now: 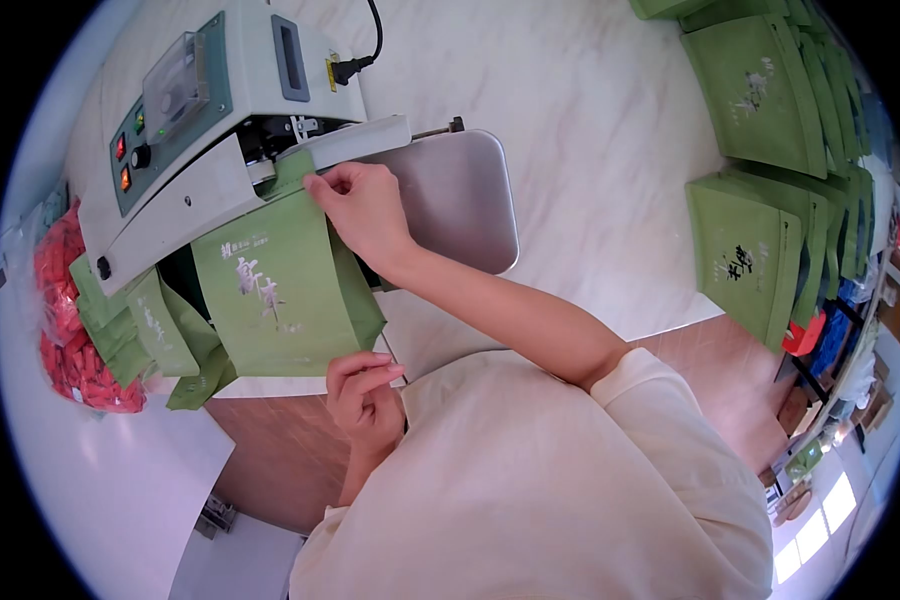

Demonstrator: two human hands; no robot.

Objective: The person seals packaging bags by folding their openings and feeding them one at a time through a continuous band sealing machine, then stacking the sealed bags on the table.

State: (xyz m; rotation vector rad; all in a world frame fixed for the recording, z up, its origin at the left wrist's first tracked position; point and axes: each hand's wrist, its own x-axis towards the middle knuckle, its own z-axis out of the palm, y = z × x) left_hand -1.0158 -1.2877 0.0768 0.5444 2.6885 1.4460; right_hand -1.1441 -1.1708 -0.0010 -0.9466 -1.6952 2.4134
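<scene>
A green stand-up pouch (270, 290) with white and dark lettering hangs at the front of a band sealing machine (185, 195), its upper edge running into the slot under the machine's pale guard. My right hand (360, 210) pinches the pouch's top right corner between thumb and fingers, beside the guard. Below, close to the pouch's lower right corner, my left hand (365, 400) is half curled with its fingers apart and nothing visible in it. More green pouches (160, 325) lie at the machine's left end, partly overlapping.
A metal tray (460, 200) sits right of the machine. Rows of green pouches (750, 250) stand along the table's right side. Red packets in clear bags (75, 330) are at the far left. A black power cord (348, 68) plugs into the machine's back.
</scene>
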